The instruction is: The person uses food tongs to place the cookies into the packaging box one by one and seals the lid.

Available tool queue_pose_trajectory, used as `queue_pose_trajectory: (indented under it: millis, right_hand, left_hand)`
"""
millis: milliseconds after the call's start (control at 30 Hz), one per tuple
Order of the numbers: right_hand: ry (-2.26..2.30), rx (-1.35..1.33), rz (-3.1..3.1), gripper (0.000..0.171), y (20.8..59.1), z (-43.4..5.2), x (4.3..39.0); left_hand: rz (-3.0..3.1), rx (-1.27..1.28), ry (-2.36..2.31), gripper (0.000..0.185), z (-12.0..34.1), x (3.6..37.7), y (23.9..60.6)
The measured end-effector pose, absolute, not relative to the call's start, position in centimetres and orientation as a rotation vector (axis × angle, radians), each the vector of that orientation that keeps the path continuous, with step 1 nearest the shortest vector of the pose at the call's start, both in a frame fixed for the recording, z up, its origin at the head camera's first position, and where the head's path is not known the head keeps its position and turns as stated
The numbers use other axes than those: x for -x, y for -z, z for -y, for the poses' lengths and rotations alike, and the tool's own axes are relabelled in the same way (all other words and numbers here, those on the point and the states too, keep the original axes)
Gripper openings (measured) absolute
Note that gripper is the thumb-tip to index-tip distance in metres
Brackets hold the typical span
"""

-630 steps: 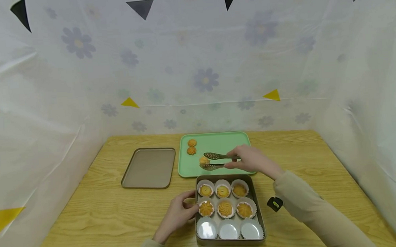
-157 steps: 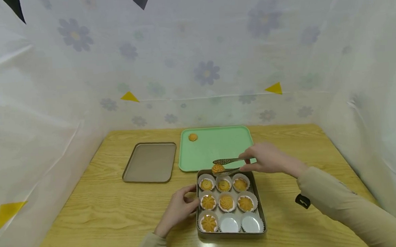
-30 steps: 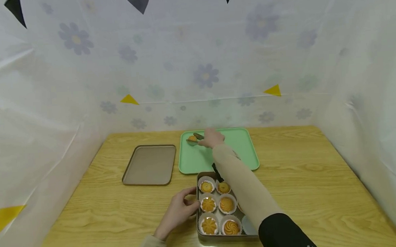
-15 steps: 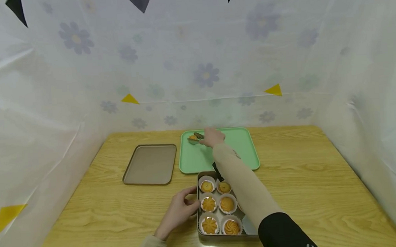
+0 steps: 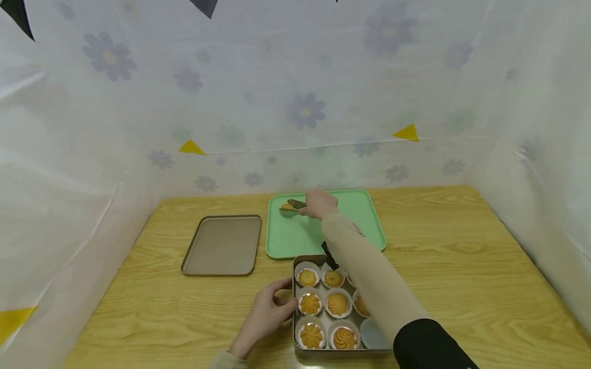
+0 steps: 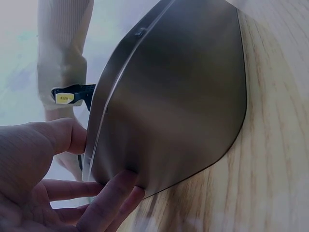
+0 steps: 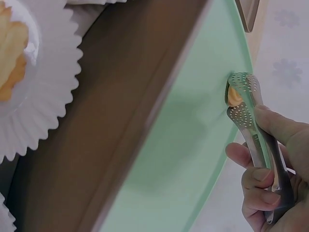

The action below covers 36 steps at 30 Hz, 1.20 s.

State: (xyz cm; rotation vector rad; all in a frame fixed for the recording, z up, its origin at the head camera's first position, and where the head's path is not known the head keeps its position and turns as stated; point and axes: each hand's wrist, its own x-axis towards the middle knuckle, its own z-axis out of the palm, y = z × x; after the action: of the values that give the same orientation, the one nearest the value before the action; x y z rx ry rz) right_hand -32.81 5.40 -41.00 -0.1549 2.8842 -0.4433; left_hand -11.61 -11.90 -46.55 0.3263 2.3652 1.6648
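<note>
My right hand [image 5: 320,204] [image 7: 270,183] reaches to the far left corner of the green tray [image 5: 348,226] [image 7: 188,159] and grips metal tongs [image 5: 293,206] [image 7: 251,116]. The tong ends close round a small orange cookie [image 5: 286,207] [image 7: 235,96]. My left hand [image 5: 267,311] [image 6: 53,188] rests against the left wall of the metal tin [image 5: 298,356] [image 6: 169,96], thumb on the rim, fingers on the side. The tin holds paper cups with several swirled cookies [image 5: 310,303]; my right sleeve hides its right column.
A flat brown tin lid [image 5: 222,246] lies on the wooden table [image 5: 147,326] left of the green tray. White flowered plastic sheeting [image 5: 291,95] walls in the table at the back and both sides.
Over the last second almost nothing moved: the tongs stay at the cookie in the tray's far corner. Five seconds ago my right hand was carrying another cookie over the tin.
</note>
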Motion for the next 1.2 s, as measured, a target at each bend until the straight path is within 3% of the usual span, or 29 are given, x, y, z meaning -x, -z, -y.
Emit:
queue_pose_trajectory:
  millis: [433,1067,1200]
  right_hand:
    - [0.486,0.273,-2.851,0.048,40.3,-6.3,32.4]
    - [0.456,0.385,-2.774,0.034,40.3,-8.7,32.2]
    - [0.487,0.397,-2.752,0.043,40.3,-9.1,32.1]
  left_hand:
    - [-2.349,-0.32,-1.688,0.055,12.4,11.7,46.6]
    - [-2.352,-0.295,-1.696,0.056,12.2,11.8,46.3]
    - [-2.355,-0.287,-1.688,0.056,12.2,11.7,46.3]
